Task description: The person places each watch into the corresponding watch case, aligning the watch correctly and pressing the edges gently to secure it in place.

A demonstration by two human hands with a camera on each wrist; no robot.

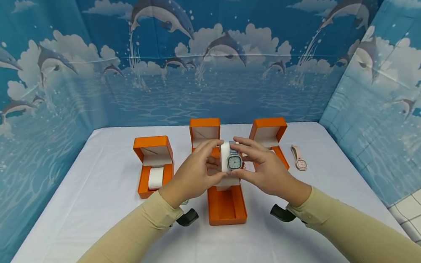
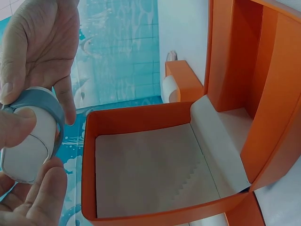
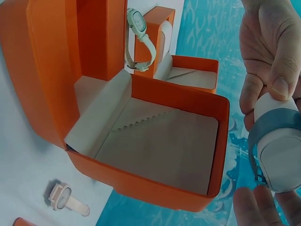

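Note:
Both hands hold a white watch cushion (image 1: pixel 225 157) up in front of me, a watch with a blue-grey strap (image 1: pixel 234 161) wrapped around it, dial facing me. My left hand (image 1: pixel 195 172) grips the cushion's left end, thumb below and fingers above. On the other side, my right hand (image 1: pixel 269 171) pinches the watch, index finger at the top of the strap and thumb by the lower edge of the case. Beneath them stands an open orange watch box (image 1: pixel 228 219), its base bare of a cushion. Its pale-lined lid (image 2: pixel 146 174) shows large in the left wrist view.
More open orange boxes stand behind: one at left (image 1: pixel 152 141) with a white cushion (image 1: pixel 156 178), one at the middle back (image 1: pixel 204 122), one at right (image 1: pixel 278 122). A pink watch (image 1: pixel 301 164) lies at right; a pale green watch (image 3: pixel 138 22) lies left of the near box.

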